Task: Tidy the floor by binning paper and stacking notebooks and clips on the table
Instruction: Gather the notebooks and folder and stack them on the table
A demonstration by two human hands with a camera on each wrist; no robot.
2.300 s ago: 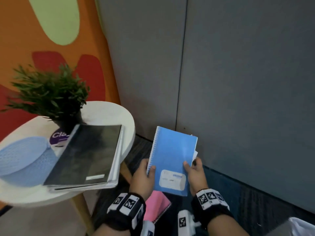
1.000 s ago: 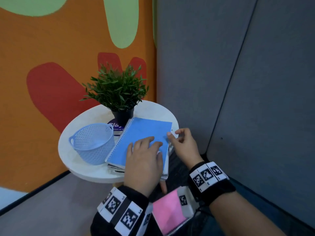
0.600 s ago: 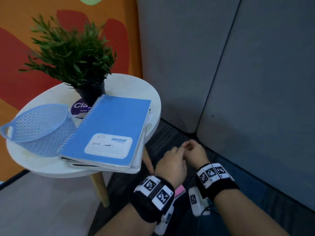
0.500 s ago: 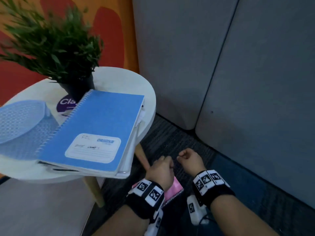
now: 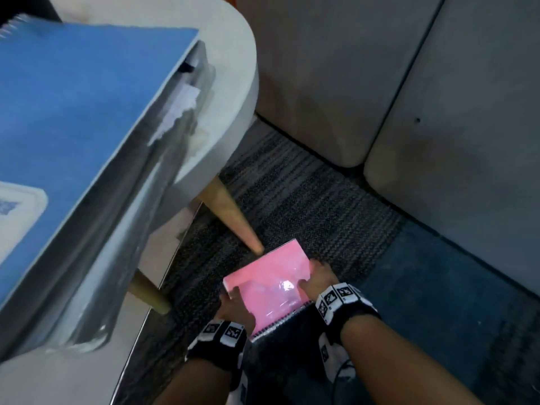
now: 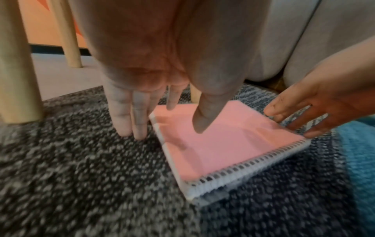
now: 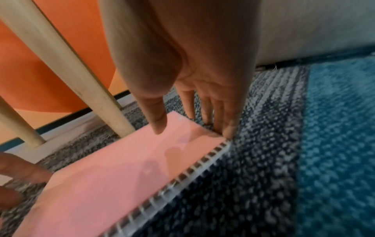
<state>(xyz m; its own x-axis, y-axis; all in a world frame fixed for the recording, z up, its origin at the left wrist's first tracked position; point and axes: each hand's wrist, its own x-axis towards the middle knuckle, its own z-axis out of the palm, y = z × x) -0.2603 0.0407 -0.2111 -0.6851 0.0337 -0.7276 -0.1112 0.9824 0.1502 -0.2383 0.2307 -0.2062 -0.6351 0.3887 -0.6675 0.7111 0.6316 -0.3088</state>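
While the tabletop with its blue notebook stood up and to the left of both hands, the carpet beneath them carried the pink notebook. It lay flat between the hands. Left hand was spread, fingers straight down at the notebook's left edge, thumb on the cover. Right hand was likewise spread, fingertips at the right edge.

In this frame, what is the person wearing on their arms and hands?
Both forearms are bare, with no sleeves or gloves. The left hand and right hand each sit ahead of a black wrist band bearing white squares printed with black square-pattern markers. A white device with a thin dark cable hangs beneath the right wrist.
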